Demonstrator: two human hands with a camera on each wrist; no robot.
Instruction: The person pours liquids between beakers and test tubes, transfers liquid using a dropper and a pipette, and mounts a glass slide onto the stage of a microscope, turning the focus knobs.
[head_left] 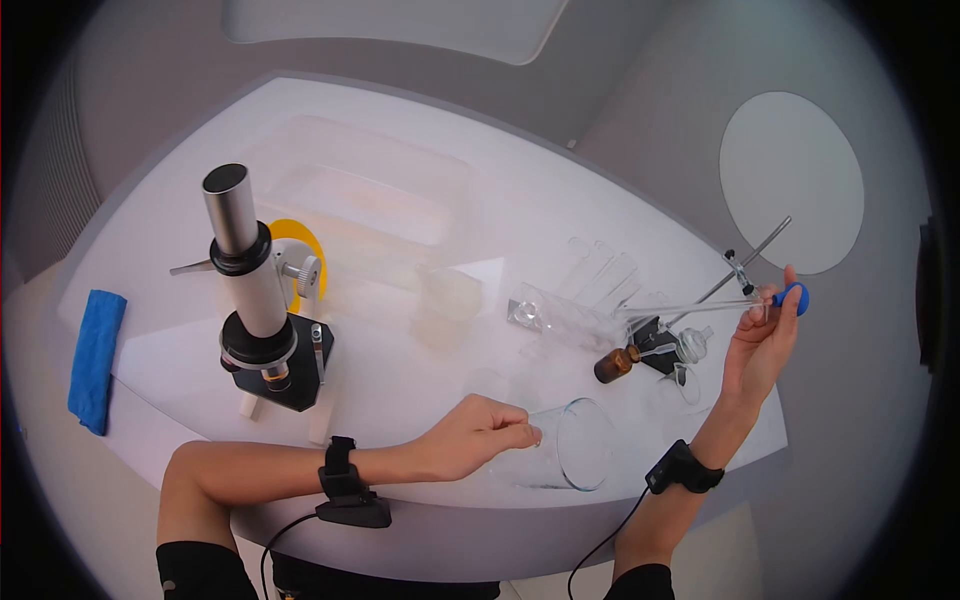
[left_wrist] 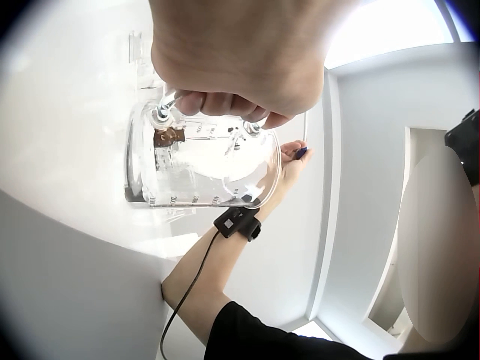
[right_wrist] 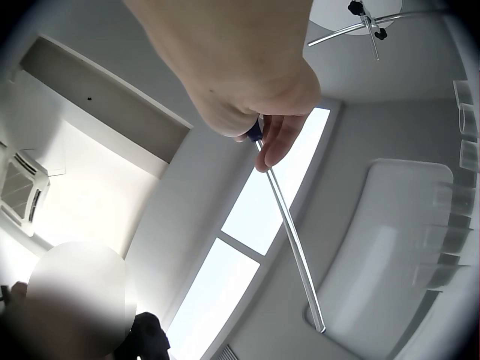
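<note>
By its handle, my left hand (head_left: 475,437) grips a clear graduated glass beaker (head_left: 580,462) close over the front of the table. The curled fingers wrap the handle in the left wrist view, above the printed scale on the beaker (left_wrist: 217,199). Out to the right, my raised right hand (head_left: 755,360) pinches a long glass dropper by its blue rubber bulb (head_left: 793,299). Its glass tube (right_wrist: 296,244) reaches away from the fingers, pointing left over the glassware in the head view. The dropper's tip overlaps other clear glass there.
A brown glass bottle (head_left: 614,365), a metal stand rod (head_left: 770,240) with a clamp, and several clear tubes (head_left: 610,272) crowd the right side. A microscope (head_left: 262,290) stands at left, beside a blue cloth (head_left: 97,362). A translucent tray (head_left: 455,180) lies at the back.
</note>
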